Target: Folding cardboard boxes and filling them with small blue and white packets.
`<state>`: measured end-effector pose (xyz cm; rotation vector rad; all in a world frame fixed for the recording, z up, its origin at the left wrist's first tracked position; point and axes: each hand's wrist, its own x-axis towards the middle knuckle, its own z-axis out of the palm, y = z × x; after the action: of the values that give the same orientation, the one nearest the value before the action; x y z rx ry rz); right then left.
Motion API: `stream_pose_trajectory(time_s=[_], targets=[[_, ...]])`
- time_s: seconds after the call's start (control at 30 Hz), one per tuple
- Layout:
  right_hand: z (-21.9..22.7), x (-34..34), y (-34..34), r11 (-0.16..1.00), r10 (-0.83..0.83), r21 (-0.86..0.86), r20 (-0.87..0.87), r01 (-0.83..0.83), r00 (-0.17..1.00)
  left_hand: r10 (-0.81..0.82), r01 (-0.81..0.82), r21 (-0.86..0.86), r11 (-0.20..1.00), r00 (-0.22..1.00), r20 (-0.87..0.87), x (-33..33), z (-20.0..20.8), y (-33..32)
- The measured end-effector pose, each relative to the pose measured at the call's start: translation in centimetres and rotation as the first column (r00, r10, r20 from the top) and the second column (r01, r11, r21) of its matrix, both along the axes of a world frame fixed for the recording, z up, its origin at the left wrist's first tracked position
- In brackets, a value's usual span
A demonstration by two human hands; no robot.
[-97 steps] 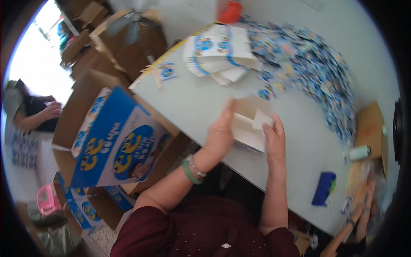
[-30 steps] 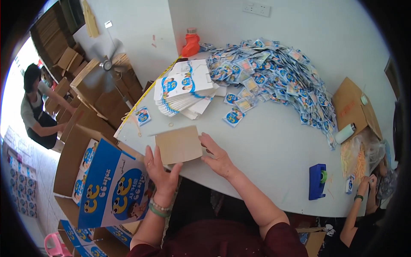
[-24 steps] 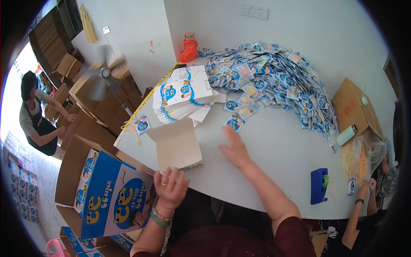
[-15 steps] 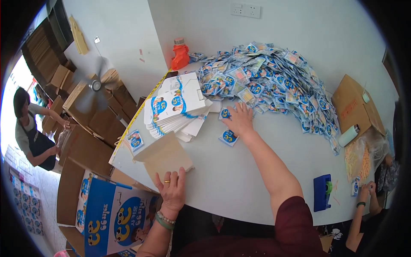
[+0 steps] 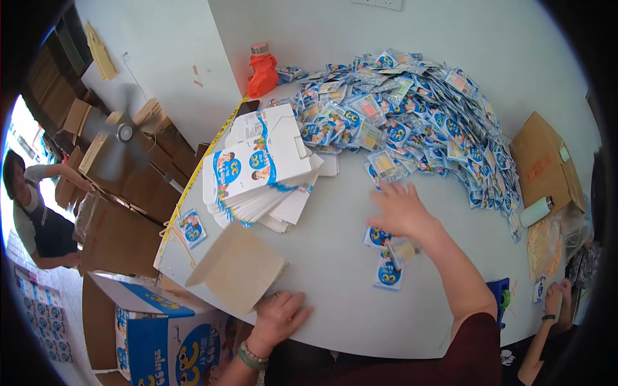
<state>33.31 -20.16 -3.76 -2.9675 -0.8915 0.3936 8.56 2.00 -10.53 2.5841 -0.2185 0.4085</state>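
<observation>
My right hand hovers over the table with its fingers spread and nothing seen in them. Below it lie three small blue-and-white packets: one by the wrist, a clear-fronted one, and another closest to me. A large heap of the same packets spreads along the wall beyond. At the table's near edge my left hand rests against a small carton, fingers loosely bent and apart. The carton's plain beige side faces up, with one flap raised.
Flattened white printed cartons are stacked at left. An orange-wrapped bottle, a brown box, a green bottle and a blue tape dispenser stand around. A fan and a co-worker are left; another person's hands are right.
My right hand has come away from the heap's edge toward me, and three packets now lie closer in. My left hand has slid down to the carton's near side. The whole view has shifted.
</observation>
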Motion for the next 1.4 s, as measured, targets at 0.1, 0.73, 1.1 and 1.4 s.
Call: stream_pose_trajectory(time_s=[0.1, 0.73, 1.1, 1.4], targets=[[-0.4, 6.4, 5.9, 0.974, 0.041, 0.202, 0.283, -0.101, 0.958, 0.008, -0.01, -0.05, 0.999, 1.0, -0.03, 0.1, -0.4, 0.1], [-3.7, 18.0, 9.7, 0.995, 0.101, -0.018, 0.331, -0.101, 0.938, 0.034, -0.044, -0.06, 0.997, 0.989, -0.146, 0.3, -0.4, 0.4], [-4.9, 3.7, -6.3, 0.97, -0.017, 0.236, 0.326, -0.064, 0.945, 0.057, -0.066, -0.079, 0.995, 0.992, -0.111, 0.8, -0.2, -0.7], [0.9, 3.9, -2.6, 0.998, 0.063, -0.019, 0.284, -0.06, 0.957, 0.093, -0.099, -0.044, 0.994, 0.987, -0.131, 0.7, 0.0, -0.6]])
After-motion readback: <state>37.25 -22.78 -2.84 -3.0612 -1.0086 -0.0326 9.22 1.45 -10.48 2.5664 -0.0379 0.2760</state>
